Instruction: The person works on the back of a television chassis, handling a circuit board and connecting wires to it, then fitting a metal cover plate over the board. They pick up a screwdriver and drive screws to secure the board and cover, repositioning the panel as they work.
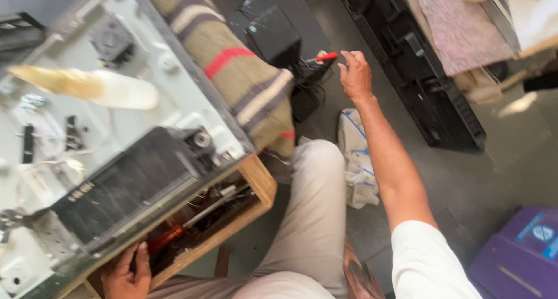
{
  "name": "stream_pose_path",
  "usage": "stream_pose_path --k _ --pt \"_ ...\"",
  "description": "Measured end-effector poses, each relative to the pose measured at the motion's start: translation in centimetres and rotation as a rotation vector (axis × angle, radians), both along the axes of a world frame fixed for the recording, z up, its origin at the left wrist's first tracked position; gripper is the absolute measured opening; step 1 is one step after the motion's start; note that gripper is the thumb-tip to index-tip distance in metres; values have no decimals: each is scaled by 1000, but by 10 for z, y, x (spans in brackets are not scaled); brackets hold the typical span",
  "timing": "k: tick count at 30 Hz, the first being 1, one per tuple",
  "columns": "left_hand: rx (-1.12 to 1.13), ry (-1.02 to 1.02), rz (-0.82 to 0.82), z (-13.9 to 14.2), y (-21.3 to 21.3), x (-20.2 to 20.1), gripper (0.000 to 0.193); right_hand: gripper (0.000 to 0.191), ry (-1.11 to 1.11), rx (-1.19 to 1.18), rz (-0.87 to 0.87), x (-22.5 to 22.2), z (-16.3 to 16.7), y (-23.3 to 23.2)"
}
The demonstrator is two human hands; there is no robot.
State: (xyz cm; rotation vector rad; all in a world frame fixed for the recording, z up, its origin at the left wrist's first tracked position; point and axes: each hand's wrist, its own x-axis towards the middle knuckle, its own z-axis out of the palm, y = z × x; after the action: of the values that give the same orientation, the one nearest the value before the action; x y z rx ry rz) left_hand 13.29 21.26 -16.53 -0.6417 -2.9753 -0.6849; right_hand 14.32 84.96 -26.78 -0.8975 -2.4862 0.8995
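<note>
The right hand [355, 75] reaches, fingers loosely spread, for the red-handled tool [324, 57] (not touching yet); the left hand [127, 273], fingers curled, grips the machine's edge [81, 258]; next comes a careful pinch.

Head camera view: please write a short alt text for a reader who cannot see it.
A seated person's right hand reaches toward a red-handled tool on the floor, not yet touching it. The left hand rests at the edge of an opened grey appliance on a wooden table.

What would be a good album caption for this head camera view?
Right hand reaches toward a red-handled tool on the floor; left hand steadies an opened appliance.
</note>
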Motion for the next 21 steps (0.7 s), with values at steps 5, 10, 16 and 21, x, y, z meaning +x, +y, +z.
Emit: stream_pose_path --k 5,10,16,21 --pt "106 78 -39 -2 -2 -3 21 36 -14 230 241 -49 -4 -9" --pt "37 -40 -3 13 -1 -4 25 14 -189 281 323 -76 22 -33" --pt "11 -206 15 26 0 -12 21 22 -297 356 421 -95 51 -57" --pt "81 -147 -77 33 -3 -15 27 25 -332 330 391 -72 63 -67"
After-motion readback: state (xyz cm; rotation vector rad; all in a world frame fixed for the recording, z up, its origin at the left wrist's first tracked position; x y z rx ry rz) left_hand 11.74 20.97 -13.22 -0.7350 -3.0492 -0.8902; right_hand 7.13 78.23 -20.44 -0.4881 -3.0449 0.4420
